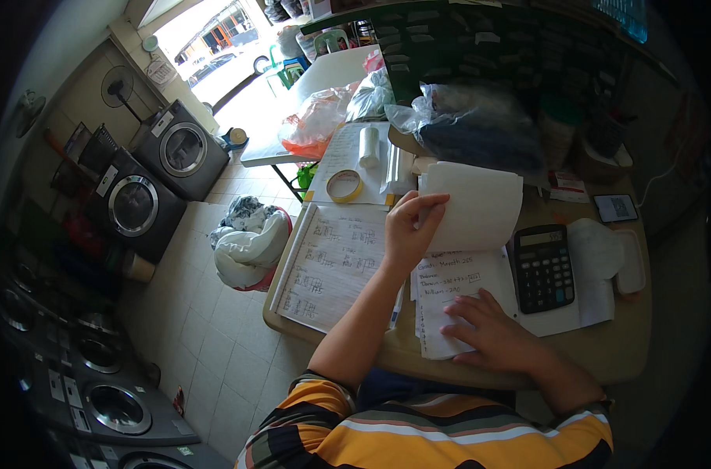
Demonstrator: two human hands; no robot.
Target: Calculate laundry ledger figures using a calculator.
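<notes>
My left hand (417,225) has its thumb and fingers pinched at the left side of a raised white notepad page (473,205), which curves up over the pad. Below that page lies a handwritten sheet of the notepad (458,278). My right hand (490,331) rests on the lower part of this sheet, fingers spread and holding nothing. A black desk calculator (543,269) sits just right of the pad. Under my left forearm is an open ruled notebook (332,264) with handwritten columns. A pen (396,309) lies between notebook and pad, partly hidden.
A yellow tape roll (344,186) and a clear plastic roll (368,148) lie beyond the notebook. Bagged laundry (478,129) borders the table's far side. At right are a phone (616,208) and plastic container (630,264). A laundry basket (253,243) stands on the floor, left.
</notes>
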